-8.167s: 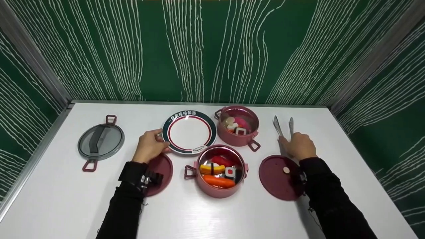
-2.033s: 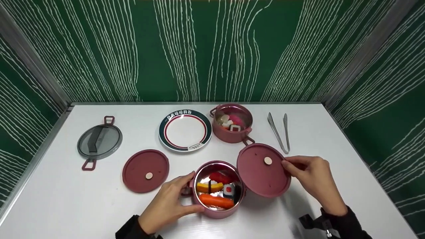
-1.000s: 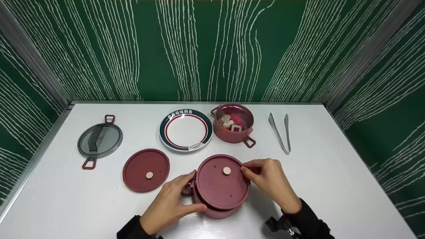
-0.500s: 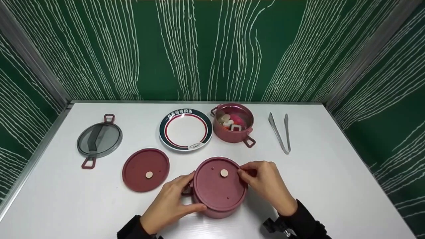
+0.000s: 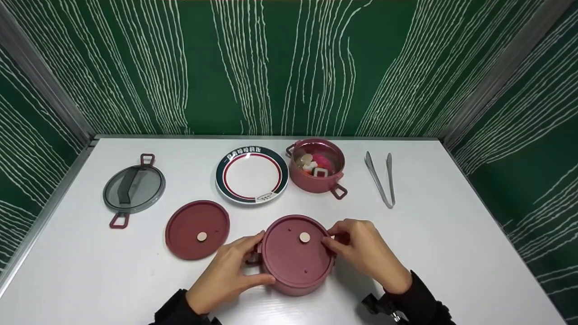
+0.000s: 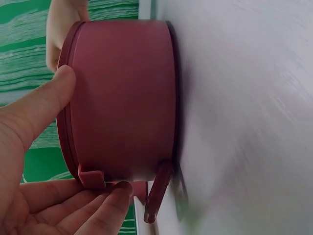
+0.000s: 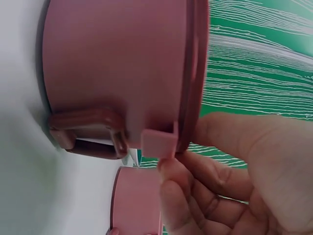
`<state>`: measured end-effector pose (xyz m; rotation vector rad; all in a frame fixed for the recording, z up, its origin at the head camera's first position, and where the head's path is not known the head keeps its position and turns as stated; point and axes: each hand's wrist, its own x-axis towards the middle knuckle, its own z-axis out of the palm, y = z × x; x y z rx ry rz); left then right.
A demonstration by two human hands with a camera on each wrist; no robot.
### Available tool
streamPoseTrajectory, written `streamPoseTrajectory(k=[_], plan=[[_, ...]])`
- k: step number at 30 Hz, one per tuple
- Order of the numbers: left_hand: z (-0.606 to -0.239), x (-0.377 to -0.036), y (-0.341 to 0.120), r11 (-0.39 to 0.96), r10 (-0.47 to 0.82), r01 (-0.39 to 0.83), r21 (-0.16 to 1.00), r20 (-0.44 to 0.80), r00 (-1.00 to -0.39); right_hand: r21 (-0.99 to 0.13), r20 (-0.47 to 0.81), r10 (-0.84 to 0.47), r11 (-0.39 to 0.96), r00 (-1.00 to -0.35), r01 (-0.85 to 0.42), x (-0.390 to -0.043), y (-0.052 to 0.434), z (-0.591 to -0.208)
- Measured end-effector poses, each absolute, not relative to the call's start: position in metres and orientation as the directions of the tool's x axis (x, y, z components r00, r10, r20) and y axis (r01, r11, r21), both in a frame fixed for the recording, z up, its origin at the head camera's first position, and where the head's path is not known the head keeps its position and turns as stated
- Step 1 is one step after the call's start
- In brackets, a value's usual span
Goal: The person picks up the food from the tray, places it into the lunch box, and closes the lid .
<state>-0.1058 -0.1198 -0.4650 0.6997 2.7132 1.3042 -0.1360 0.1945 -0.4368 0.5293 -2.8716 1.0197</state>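
Note:
A small pink-red cooking pot (image 5: 295, 289) stands upright near the front middle of the table, and its matching lid (image 5: 293, 257) with a pale round knob lies over its mouth, hiding the toy food inside. My left hand (image 5: 230, 271) grips the pot's left side, thumb at the lid's rim and fingers by the side clip (image 6: 92, 177) above the folded-down handle (image 6: 157, 193). With thumb on top and fingers beneath, my right hand (image 5: 361, 246) pinches the lid's right edge, close to another clip (image 7: 159, 143). In the right wrist view the lid sits flush along the pot's rim.
Left of the pot lies a second dark red lid (image 5: 192, 230), and farther left a grey glass lid (image 5: 134, 189). Behind stand a green-rimmed plate (image 5: 229, 192) and another pot (image 5: 311, 183) holding toy food (image 5: 321, 172). Metal tongs (image 5: 378, 187) lie at the back right.
The right hand left the tongs, lifted the lid from the table's right side and brought it left onto the pot, where it has settled level. The left hand moved from the plate to the pot.

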Motion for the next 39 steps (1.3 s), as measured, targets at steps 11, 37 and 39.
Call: streamPoseTrajectory(k=[11, 37, 39], plan=[[-0.464, -0.109, -0.122, 0.536, 0.429, 0.331, 0.777, 0.087, -0.899, -0.630, 0.089, -0.393, 0.689, -0.915, -0.357, -0.136, 0.205, -0.430], [-0.471, -0.107, -0.118, 0.370, 0.426, 0.312, 0.875, 0.139, -0.894, -0.607, 0.007, -0.592, 0.638, -0.806, -0.474, -0.127, 0.206, -0.439], [-0.469, -0.107, -0.118, 0.429, 0.423, 0.334, 0.839, 0.140, -0.895, -0.608, 0.002, -0.590, 0.641, -0.808, -0.469, -0.125, 0.207, -0.440]])
